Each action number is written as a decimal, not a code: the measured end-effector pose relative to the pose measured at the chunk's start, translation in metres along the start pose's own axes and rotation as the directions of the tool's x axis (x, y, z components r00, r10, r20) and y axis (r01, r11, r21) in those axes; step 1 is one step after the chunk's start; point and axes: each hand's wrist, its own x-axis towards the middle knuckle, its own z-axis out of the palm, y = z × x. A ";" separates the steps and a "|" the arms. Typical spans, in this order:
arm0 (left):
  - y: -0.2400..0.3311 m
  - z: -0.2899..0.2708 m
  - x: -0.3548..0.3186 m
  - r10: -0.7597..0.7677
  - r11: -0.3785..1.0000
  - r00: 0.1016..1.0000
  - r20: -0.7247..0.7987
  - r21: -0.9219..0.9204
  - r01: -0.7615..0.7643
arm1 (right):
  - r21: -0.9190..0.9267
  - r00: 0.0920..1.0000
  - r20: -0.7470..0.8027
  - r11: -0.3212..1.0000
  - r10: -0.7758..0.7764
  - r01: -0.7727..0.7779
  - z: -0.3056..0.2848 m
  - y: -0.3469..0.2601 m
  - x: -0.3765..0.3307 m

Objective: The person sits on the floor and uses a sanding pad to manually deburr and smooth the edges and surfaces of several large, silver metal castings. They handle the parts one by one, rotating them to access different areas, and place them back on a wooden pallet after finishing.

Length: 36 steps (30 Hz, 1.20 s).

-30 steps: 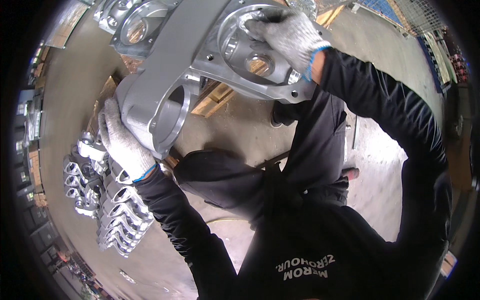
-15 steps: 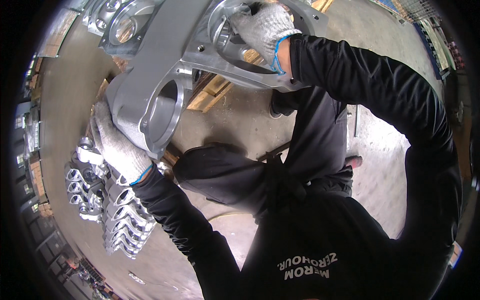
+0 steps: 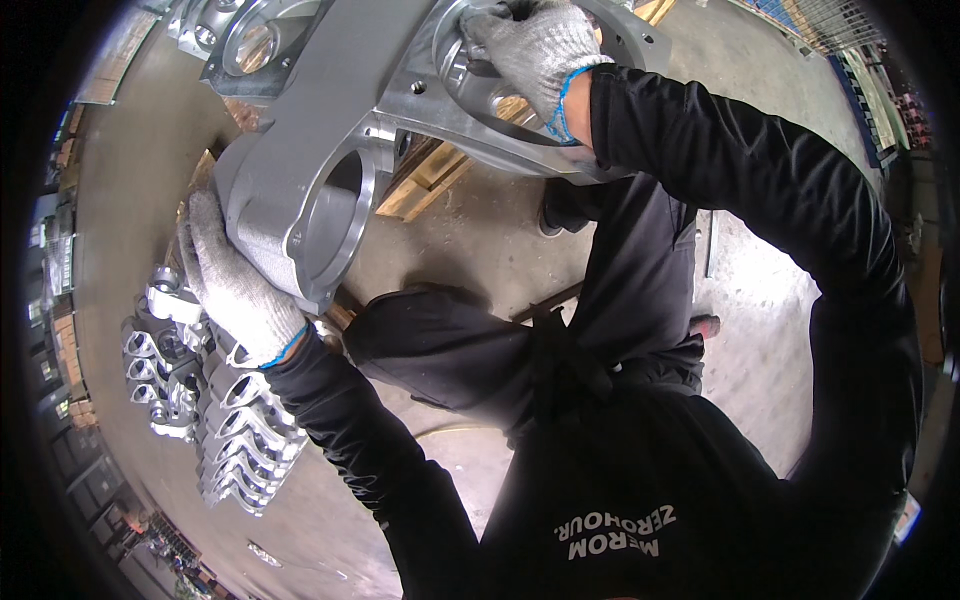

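A large grey metal casting (image 3: 330, 90) with round bores fills the top of the view, a smaller bore at its near end and a wide one at upper right. My left hand (image 3: 240, 280), in a grey knit glove with blue cuff edging, lies along the casting's near left side, fingers stretched out. My right hand (image 3: 540, 50), gloved alike, reaches into the wide bore (image 3: 455, 95) with its fingers curled. Whatever those fingers hold, if anything, is hidden by the hand and the bore's rim.
Another casting (image 3: 250, 45) sits beyond at upper left. Wooden pallet boards (image 3: 425, 180) show underneath. Several silver castings (image 3: 250, 430) stand in rows on the floor at lower left. My legs (image 3: 450, 350) are close below the work, and a wire mesh cage (image 3: 825, 25) stands at the far right.
The view has shifted slightly, so the casting and my right hand appear a little further right. My left hand stays along the casting's side; my right stays in the wide bore.
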 end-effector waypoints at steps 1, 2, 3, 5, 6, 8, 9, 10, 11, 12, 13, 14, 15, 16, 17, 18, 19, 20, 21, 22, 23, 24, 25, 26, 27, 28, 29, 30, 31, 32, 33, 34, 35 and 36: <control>-0.009 -0.008 0.005 0.190 0.975 0.980 0.065 0.109 -0.196 | -0.009 0.999 0.034 1.000 -0.009 0.009 -0.004 -0.007 -0.003; -0.019 -0.017 0.012 0.362 0.900 0.920 0.151 0.202 -0.387 | -0.017 0.998 0.068 1.000 -0.018 0.019 -0.006 -0.012 -0.005; -0.026 -0.025 0.015 0.360 0.900 0.919 0.160 0.200 -0.387 | -0.002 0.997 0.065 1.000 -0.030 0.030 -0.005 -0.014 -0.006; -0.014 -0.014 0.009 0.181 0.979 0.977 0.112 0.080 -0.190 | 0.007 0.998 0.039 0.999 -0.045 0.045 -0.010 -0.020 -0.009; -0.008 -0.008 0.005 -0.011 0.999 0.997 0.072 -0.038 0.014 | 0.104 0.995 0.072 0.993 -0.068 0.060 -0.023 -0.020 -0.019; -0.008 -0.008 0.004 0.032 0.999 0.999 -0.001 -0.034 -0.032 | -0.006 0.994 0.030 0.995 -0.102 0.103 -0.016 -0.016 -0.016; -0.008 -0.008 0.004 0.054 0.998 0.998 -0.037 -0.031 -0.055 | -0.062 0.993 0.011 0.991 -0.121 0.121 -0.011 -0.014 -0.013; -0.009 -0.010 0.005 0.064 0.998 0.998 -0.019 -0.029 -0.064 | -0.033 0.993 0.034 0.993 -0.109 0.110 -0.008 -0.013 -0.010; -0.010 -0.013 0.007 0.073 0.997 0.997 0.000 -0.028 -0.073 | -0.004 0.994 0.057 0.995 -0.098 0.098 -0.005 -0.011 -0.007; -0.013 -0.017 0.009 0.083 0.996 0.996 0.020 -0.026 -0.083 | 0.025 0.993 0.080 0.996 -0.087 0.085 -0.003 -0.010 -0.005; -0.013 -0.016 0.008 0.207 0.972 0.977 0.055 0.104 -0.212 | 0.106 0.985 0.119 0.988 -0.122 0.110 -0.003 -0.009 -0.007; -0.013 -0.013 0.006 0.323 0.913 0.940 0.108 0.226 -0.339 | 0.188 0.975 0.155 0.973 -0.160 0.130 -0.003 -0.008 -0.010; -0.010 -0.010 0.002 0.121 0.988 0.993 0.002 0.098 -0.121 | 0.270 0.962 0.186 0.952 -0.200 0.146 -0.004 -0.007 -0.014; 0.007 0.011 -0.010 -0.090 0.994 0.991 -0.096 -0.077 0.083 | 0.452 0.941 0.212 0.880 -0.263 0.144 -0.007 0.000 -0.014; 0.000 0.003 -0.003 0.119 0.982 0.993 -0.020 0.153 -0.114 | 0.423 0.944 0.213 0.895 -0.251 0.143 -0.001 0.004 -0.009; -0.017 -0.017 0.011 0.302 0.880 0.948 0.099 0.353 -0.317 | 0.392 0.948 0.211 0.909 -0.239 0.142 0.010 0.008 0.001; -0.029 -0.030 0.014 0.382 0.782 0.906 0.180 0.459 -0.421 | 0.373 0.940 0.230 0.915 -0.253 0.155 0.016 0.009 0.002; -0.035 -0.033 0.016 0.458 0.669 0.849 0.263 0.527 -0.524 | 0.336 0.935 0.246 0.927 -0.257 0.166 0.015 0.010 0.004; -0.038 -0.034 0.015 0.482 0.612 0.826 0.292 0.562 -0.556 | 0.304 0.926 0.270 0.936 -0.266 0.180 0.012 0.012 0.005; -0.030 -0.032 0.010 0.504 0.542 0.802 0.320 0.605 -0.582 | 0.283 0.911 0.301 0.938 -0.283 0.198 0.009 0.011 -0.001; -0.028 -0.035 0.010 0.480 0.585 0.826 0.296 0.594 -0.553 | 0.270 0.898 0.329 0.940 -0.292 0.207 0.007 0.010 0.001; -0.027 -0.037 0.011 0.456 0.626 0.848 0.272 0.579 -0.522 | 0.253 0.881 0.362 0.942 -0.304 0.221 0.004 0.009 0.002; -0.025 -0.036 0.011 0.429 0.665 0.868 0.249 0.563 -0.490 | 0.233 0.861 0.394 0.941 -0.322 0.245 0.001 0.009 -0.001; -0.023 -0.034 0.010 0.371 0.756 0.908 0.192 0.506 -0.416 | 0.221 0.840 0.424 0.938 -0.338 0.266 0.000 0.009 -0.001; -0.020 -0.033 0.010 0.289 0.846 0.949 0.124 0.432 -0.314 | 0.213 0.819 0.452 0.935 -0.353 0.285 0.000 0.010 -0.001; -0.015 -0.032 0.009 0.205 0.915 0.977 0.051 0.345 -0.210 | 0.208 0.797 0.483 0.932 -0.362 0.297 0.002 0.009 0.002; -0.007 -0.014 0.006 0.083 0.974 0.997 -0.008 0.211 -0.080 | 0.179 0.788 0.500 0.933 -0.360 0.313 -0.003 0.013 0.004; -0.003 -0.003 0.003 -0.049 0.996 0.998 -0.051 0.070 0.053 | 0.153 0.787 0.516 0.941 -0.337 0.303 -0.005 0.014 0.007; -0.009 -0.002 0.004 0.064 0.981 0.998 -0.004 0.186 -0.062 | 0.137 0.781 0.528 0.942 -0.332 0.307 -0.008 0.017 0.009; -0.010 -0.005 0.006 0.182 0.937 0.982 0.053 0.295 -0.189 | 0.119 0.793 0.535 0.955 -0.292 0.271 -0.017 0.012 0.007; -0.017 -0.015 0.008 0.287 0.862 0.951 0.116 0.402 -0.309 | 0.104 0.795 0.550 0.966 -0.253 0.236 -0.021 0.009 0.004; -0.023 -0.025 0.011 0.378 0.761 0.906 0.190 0.494 -0.421 | 0.089 0.796 0.566 0.976 -0.214 0.199 -0.022 0.007 0.002; -0.026 -0.034 0.013 0.454 0.635 0.849 0.271 0.569 -0.522 | 0.170 0.768 0.551 0.945 -0.325 0.278 -0.015 0.016 0.007; -0.024 -0.033 0.012 0.419 0.684 0.879 0.227 0.559 -0.470 | 0.247 0.732 0.529 0.903 -0.429 0.351 -0.003 0.033 0.013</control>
